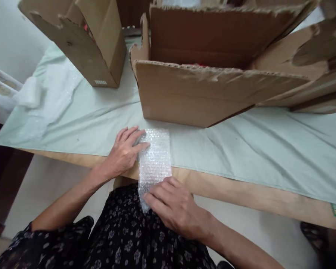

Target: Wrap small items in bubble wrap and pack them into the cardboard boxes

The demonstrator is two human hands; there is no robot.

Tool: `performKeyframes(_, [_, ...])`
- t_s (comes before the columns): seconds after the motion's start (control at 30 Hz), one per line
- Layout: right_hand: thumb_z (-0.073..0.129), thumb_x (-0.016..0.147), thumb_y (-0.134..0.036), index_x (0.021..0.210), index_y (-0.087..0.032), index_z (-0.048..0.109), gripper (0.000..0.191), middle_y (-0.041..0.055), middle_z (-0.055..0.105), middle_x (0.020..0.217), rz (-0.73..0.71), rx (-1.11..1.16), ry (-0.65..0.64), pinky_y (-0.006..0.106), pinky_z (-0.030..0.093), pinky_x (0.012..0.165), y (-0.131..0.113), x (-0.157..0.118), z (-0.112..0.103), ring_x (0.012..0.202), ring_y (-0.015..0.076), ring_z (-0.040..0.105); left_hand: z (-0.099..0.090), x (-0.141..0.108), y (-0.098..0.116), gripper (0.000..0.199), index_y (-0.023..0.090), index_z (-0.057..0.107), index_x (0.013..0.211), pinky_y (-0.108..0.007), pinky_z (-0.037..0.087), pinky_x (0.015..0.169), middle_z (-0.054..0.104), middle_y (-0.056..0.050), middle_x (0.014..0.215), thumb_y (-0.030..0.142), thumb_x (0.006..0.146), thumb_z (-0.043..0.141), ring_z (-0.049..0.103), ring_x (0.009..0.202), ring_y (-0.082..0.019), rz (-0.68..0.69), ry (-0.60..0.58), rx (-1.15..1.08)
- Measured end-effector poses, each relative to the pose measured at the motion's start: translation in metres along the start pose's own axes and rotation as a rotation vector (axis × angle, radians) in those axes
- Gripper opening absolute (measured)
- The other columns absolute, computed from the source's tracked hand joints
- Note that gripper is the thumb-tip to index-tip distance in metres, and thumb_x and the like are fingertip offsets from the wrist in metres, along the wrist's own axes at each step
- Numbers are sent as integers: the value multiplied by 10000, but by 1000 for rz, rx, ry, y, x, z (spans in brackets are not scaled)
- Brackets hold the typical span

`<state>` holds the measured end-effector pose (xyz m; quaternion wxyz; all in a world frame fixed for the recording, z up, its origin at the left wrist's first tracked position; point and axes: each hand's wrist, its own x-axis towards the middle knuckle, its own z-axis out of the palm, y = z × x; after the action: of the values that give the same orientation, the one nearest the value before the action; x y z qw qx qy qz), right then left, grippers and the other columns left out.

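Note:
A strip of bubble wrap [156,157] lies across the table's near edge, its lower end hanging over toward my lap. My left hand [127,148] rests at its upper left side, fingers spread, with the thumb and a fingertip touching the wrap. Lower down, my right hand [173,203] grips the right side of the hanging end, fingers curled over it and thumb along its front. Whether anything lies inside the wrap cannot be made out.
A large open cardboard box [196,95] stands just beyond the wrap. A taller box [100,56] is at the back left, beside loose bubble wrap [57,89]. A pale green cloth [106,119] covers the table. More cardboard [319,93] sits at the right.

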<state>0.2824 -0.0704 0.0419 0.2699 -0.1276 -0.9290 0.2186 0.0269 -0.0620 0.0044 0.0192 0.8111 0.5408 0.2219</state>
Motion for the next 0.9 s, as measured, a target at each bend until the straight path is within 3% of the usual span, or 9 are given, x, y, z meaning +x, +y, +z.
performKeyframes(0.1, [503, 1022, -97, 1025, -150, 707, 211, 53, 736, 885, 99, 21, -38, 322, 451, 706, -1, 3, 17, 765, 165, 620, -34, -22, 13, 696, 251, 588, 1460, -665, 370, 1240, 550, -142, 1587, -24, 823, 534, 409, 1556, -348, -20, -95, -146])
performKeyframes(0.23, [513, 1023, -104, 1081, -178, 724, 231, 46, 780, 977, 274, 188, -18, 303, 552, 805, 11, 11, 27, 880, 159, 707, -61, -50, 40, 705, 217, 458, 1581, -578, 491, 1181, 630, -158, 1499, 180, 896, 621, 549, 1440, -327, -60, -202, -508])
performKeyframes(0.3, [532, 1022, -113, 1153, -201, 727, 251, 38, 797, 1066, 371, 296, -31, 295, 587, 858, 17, 16, 27, 944, 152, 740, -53, -56, 51, 625, 214, 520, 1528, -515, 577, 1063, 734, -140, 1333, 232, 924, 677, 682, 1245, -295, -124, -133, -536])
performKeyframes(0.4, [584, 1026, -196, 1236, -236, 718, 253, 36, 800, 1148, 521, 365, -24, 319, 616, 928, 22, 18, 23, 1014, 169, 763, -29, -54, 60, 347, 214, 676, 1310, -397, 614, 861, 806, -65, 1025, 147, 971, 650, 748, 922, -208, -255, 72, -436])
performKeyframes(0.5, [654, 990, -284, 1320, -236, 685, 335, 68, 786, 1191, 598, 302, 37, 355, 638, 925, 24, 8, 18, 993, 202, 771, -12, -47, 62, 189, 189, 733, 1116, -360, 593, 784, 803, -47, 931, 120, 985, 616, 738, 826, -187, -316, 160, -345])
performKeyframes(0.6, [678, 975, -303, 1391, -246, 640, 422, 76, 781, 1189, 617, 215, 85, 343, 647, 861, 26, -6, 18, 955, 209, 774, -8, -43, 64, 194, 179, 731, 1090, -349, 577, 756, 790, -35, 882, 106, 963, 604, 716, 776, -179, -339, 176, -271])
performKeyframes(0.7, [655, 1006, -286, 1395, -248, 613, 394, 69, 786, 1090, 569, 32, 180, 344, 629, 812, 28, -11, 23, 908, 209, 764, -7, -43, 66, 272, 176, 707, 1168, -346, 575, 761, 767, -19, 843, 90, 936, 595, 699, 759, -176, -358, 182, -228])
performKeyframes(0.83, [713, 972, -220, 1297, -240, 624, 337, 94, 762, 1127, 360, -284, 350, 388, 548, 854, 22, -9, 23, 1003, 241, 727, -3, -43, 69, 304, 174, 679, 1205, -352, 578, 773, 754, -17, 837, 79, 935, 578, 694, 761, -181, -369, 186, -151])
performKeyframes(0.9, [749, 944, -216, 1227, -254, 639, 306, 72, 761, 1141, 256, -310, 319, 407, 508, 915, 18, -10, 19, 1050, 246, 705, -1, -43, 71, 283, 168, 674, 1192, -353, 578, 773, 752, -22, 841, 77, 944, 572, 699, 772, -186, -365, 195, -125])
